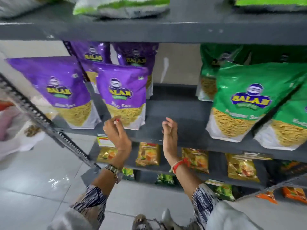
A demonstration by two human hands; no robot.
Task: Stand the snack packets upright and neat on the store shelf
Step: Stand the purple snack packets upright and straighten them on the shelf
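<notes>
Purple snack packets stand on the grey shelf [176, 113]: one at the left [56, 90], one in front [123, 95], two more behind. Green packets stand at the right, the nearest [240, 100] leaning left. My left hand [116, 131] hovers just below the front purple packet's bottom edge, fingers loosely curled, holding nothing. My right hand [169, 131] is raised in front of the bare middle of the shelf, fingers apart and empty.
A shelf above [149, 30] carries green-and-white bags. Lower shelves hold small gold packets [147, 154] and green and orange ones. A perforated metal upright [41, 117] slants at the left. White bags [13, 130] lie on the tiled floor at far left.
</notes>
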